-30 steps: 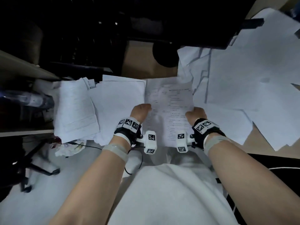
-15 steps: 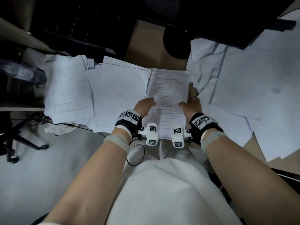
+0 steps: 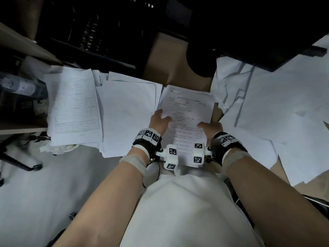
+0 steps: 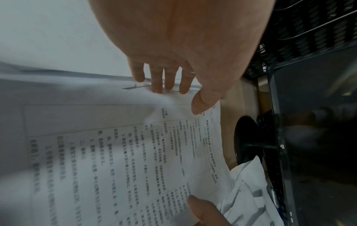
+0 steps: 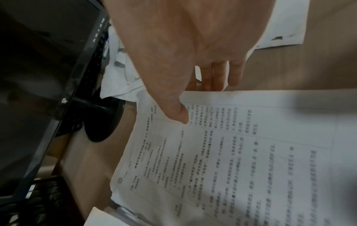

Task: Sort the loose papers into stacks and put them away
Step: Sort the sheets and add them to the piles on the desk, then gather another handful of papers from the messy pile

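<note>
Fingers (image 4: 157, 79) of the left hand (image 3: 159, 122) reach down past the left edge of the printed stack (image 3: 187, 120), and the thumb lies flat on top. Across from them, the right hand (image 3: 211, 126) pinches the right edge, thumb on top and fingers (image 5: 218, 76) tucked under. Both hands clamp this stack at the near edge of the wooden desk (image 3: 160, 56).

Just left of the left fingers lies a blank pile (image 3: 128, 114), touching the printed stack. Farther left sits a form pile (image 3: 76, 107). Right of the right fingers, loose sheets (image 3: 277, 104) spread in a messy heap. Beyond the fingertips stands a black monitor base (image 5: 104, 120) under a dark screen (image 4: 316, 122).
</note>
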`<state>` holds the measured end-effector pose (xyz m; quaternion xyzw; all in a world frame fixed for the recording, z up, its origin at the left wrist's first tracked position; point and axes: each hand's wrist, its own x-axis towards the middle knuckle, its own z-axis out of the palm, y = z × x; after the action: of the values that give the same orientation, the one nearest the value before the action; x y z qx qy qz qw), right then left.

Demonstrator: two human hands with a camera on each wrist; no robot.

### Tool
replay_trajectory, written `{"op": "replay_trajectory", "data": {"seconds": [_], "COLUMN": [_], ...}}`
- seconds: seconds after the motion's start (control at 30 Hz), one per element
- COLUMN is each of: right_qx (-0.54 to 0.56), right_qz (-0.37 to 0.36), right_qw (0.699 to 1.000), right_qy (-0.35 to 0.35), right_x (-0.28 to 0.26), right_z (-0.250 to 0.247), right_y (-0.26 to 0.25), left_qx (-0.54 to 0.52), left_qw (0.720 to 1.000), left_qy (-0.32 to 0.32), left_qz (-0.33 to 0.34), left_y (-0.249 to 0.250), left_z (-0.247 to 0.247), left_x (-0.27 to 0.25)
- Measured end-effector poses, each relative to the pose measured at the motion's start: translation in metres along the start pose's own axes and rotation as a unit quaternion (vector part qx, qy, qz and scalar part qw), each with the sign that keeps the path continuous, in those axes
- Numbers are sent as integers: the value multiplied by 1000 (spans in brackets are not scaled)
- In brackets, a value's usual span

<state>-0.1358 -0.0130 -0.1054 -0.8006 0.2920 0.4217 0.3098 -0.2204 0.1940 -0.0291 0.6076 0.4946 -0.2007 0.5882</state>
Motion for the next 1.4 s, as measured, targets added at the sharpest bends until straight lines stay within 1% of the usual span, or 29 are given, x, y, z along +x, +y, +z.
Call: {"op": "replay_trajectory", "data": {"seconds": [0.03,0.17,0.23,0.3,0.4,0.47,0.53,0.63,0.73,0.8,0.87,0.97,1.0,1.1,1.13,1.23,1.3,1.33,1.4], "right_qx": [20,30,42,49,68,90,99,110,158,163,174,180,179,188,184,181,178,173,137], "right_qz": [-13,-44,-51,-56,-72,-72,-76,-75,-69,-56,-41,0,13,22,19,-21,-22,-17,-16], "right_qw": [1000,999,998,997,995,992,991,989,982,982,979,978,979,982,983,983,983,983,990], "right_qy": [1,-10,-20,-11,26,43,57,59,71,82,98,107,96,27,10,-22,-49,-56,-30], "right_x": [0,-32,-43,-47,-52,-50,-47,-38,-26,-11,2,31,38,60,65,77,78,77,80], "right_z": [-1,-7,-13,-24,-52,-77,-105,-148,-190,-220,-249,-286,-294,-302,-302,-298,-297,-298,-306], "right_y": [0,-12,-13,-12,-11,-5,1,18,35,49,63,82,87,97,98,92,84,81,78], "left_qx": [-4,-28,-27,-21,-6,7,14,16,31,52,83,95,100,114,102,83,82,91,122], "left_qw": [1000,1000,1000,999,996,992,988,987,987,987,988,993,993,993,995,996,996,995,992], "left_qy": [-2,-13,-4,4,-1,-28,-61,-107,-119,-110,-86,-44,-32,-11,-10,-5,3,4,0], "left_qz": [1,8,15,35,89,121,139,122,107,101,95,61,45,-4,-12,-23,-32,-34,-37], "left_y": [1,7,14,24,46,61,75,89,93,98,98,91,87,74,73,76,82,85,88], "left_z": [-1,-1,1,7,29,53,83,131,179,209,238,275,284,305,310,320,324,324,325], "left_x": [2,5,3,0,-3,-8,-15,-26,-33,-40,-44,-47,-46,-41,-42,-41,-38,-38,-34]}}
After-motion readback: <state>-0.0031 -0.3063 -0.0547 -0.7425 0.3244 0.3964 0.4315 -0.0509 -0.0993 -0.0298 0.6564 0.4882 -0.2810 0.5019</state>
